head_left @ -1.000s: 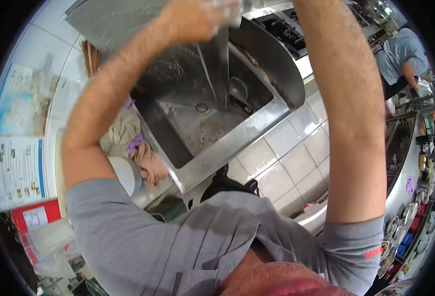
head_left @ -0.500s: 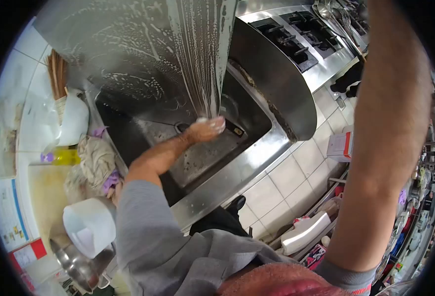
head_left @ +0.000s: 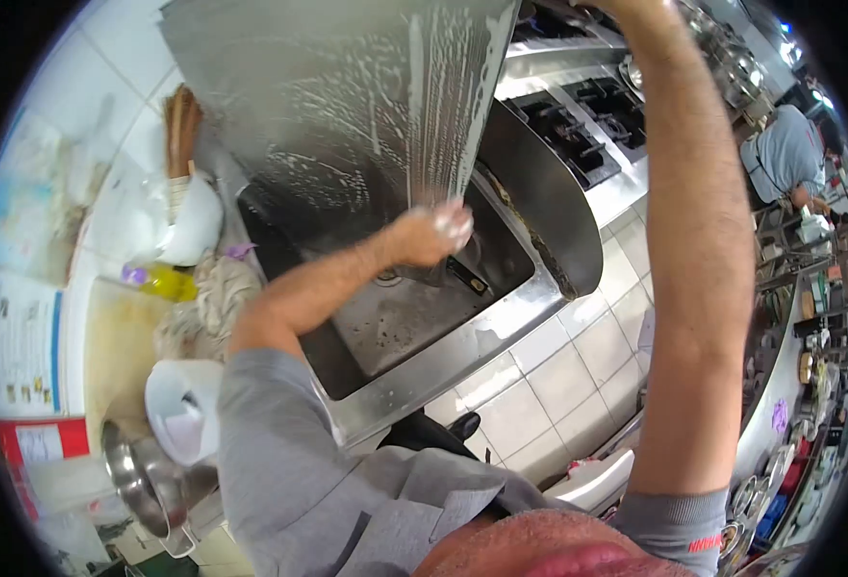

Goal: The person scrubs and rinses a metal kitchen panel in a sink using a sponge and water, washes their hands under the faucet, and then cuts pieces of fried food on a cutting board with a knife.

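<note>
Here, holds the left hand, bent and soapy, at the lower end of the sudsy metal sheet rising above it; cannot tell whether closed about anything. Holds the right hand higher and farther right, cut off by the top edge, grip impossible to tell. Below the left hand, note the sink; left of it, crumpled cloth and a yellow bottle; beyond, rightward, stove burners, then a person in grey.

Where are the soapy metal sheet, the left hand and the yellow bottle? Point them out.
Soapy metal sheet (head_left: 356, 96), head view: middle of its face.
Left hand (head_left: 430, 236), head view: middle of the hand.
Yellow bottle (head_left: 170, 284), head view: its body.
</note>
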Tool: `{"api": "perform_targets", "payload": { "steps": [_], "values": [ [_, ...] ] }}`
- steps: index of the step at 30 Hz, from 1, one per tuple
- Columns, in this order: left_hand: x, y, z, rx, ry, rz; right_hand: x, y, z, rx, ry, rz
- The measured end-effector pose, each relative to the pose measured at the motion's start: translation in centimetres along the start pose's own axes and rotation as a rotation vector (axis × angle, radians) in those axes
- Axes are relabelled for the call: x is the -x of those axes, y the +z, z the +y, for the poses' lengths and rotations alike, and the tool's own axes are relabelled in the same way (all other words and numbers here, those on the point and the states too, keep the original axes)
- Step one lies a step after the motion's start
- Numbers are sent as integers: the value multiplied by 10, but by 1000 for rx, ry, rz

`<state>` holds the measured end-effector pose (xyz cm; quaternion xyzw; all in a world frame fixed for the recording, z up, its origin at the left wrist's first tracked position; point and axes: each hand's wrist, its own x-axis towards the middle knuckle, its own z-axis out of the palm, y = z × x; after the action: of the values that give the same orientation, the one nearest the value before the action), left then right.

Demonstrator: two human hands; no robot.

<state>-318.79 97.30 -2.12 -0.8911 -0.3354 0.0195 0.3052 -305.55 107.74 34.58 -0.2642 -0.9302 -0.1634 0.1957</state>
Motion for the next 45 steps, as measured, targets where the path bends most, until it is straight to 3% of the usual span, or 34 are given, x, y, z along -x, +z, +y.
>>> {"api": "perform_targets", "payload": {
  "steps": [1, 2, 3, 5, 8, 12, 14, 16, 17, 20, 22, 23, 24, 25, 28, 31, 32, 36, 37, 38, 40, 42, 43, 45],
  "values": [
    [-11, -43, -42, 14, 12, 40, 5, -7, -8, -27, 62, -2],
    [-18, -91, -77, -93, -13, 227, 11, -14, -15, -53, 125, -12],
    [-26, -124, -108, -107, -46, 216, 15, -18, -20, -59, 118, -4],
    [-37, -167, -156, -344, -40, 477, 20, -21, -22, -74, 80, 49],
    [-38, -168, -150, -367, -225, 626, 20, -19, -24, -31, 136, 53],
    [-22, -96, -68, -122, -1034, 1022, 25, -28, -35, 67, 138, -21],
    [3, -54, -52, 12, -1425, 1326, 33, -21, -33, -12, 67, 17],
    [49, -12, -71, -233, -1784, 1323, 45, -19, -29, -21, 56, 66],
    [80, -15, -94, -116, -1939, 1341, 53, -19, -24, -36, 52, 106],
    [171, -42, -177, -47, -1883, 1393, 76, -30, -41, 2, 58, 209],
    [195, -49, -206, -15, -1843, 1369, 89, -42, -56, -41, 140, 137],
    [203, -45, -212, 320, -1765, 1627, 92, -46, -61, -83, 226, 70],
    [212, -43, -212, 661, -1634, 1862, 93, -48, -65, -93, 213, 65],
    [217, -44, -202, 644, -1636, 1860, 94, -49, -67, -157, 185, 48],
    [229, -34, -152, 977, -1761, 2027, 90, -57, -69, -289, 106, 39],
    [250, -20, -137, 1031, -1792, 2114, 73, -64, -64, -374, -181, -137],
    [239, -50, -125, 1071, -1753, 2127, 68, -58, -57, -388, -218, -140],
    [215, -144, -79, 474, -1836, 1717, 63, -48, -69, -864, -269, -230],
    [229, -158, -64, 254, -1921, 1480, 60, -48, -77, -979, -318, -284],
    [223, -187, -49, 204, -1949, 1459, 51, -47, -75, -1027, -362, -320],
    [212, -246, -12, -378, -1926, 982, 37, -47, -78, -1168, -377, -445],
    [222, -281, 22, -565, -1996, 803, 43, -55, -98, -1268, -340, -510],
    [236, -292, 39, -622, -1981, 802, 46, -60, -112, -1184, -347, -479],
    [257, -299, 69, -654, -1961, 786, 45, -59, -141, -1349, -381, -576]
  ]
}}
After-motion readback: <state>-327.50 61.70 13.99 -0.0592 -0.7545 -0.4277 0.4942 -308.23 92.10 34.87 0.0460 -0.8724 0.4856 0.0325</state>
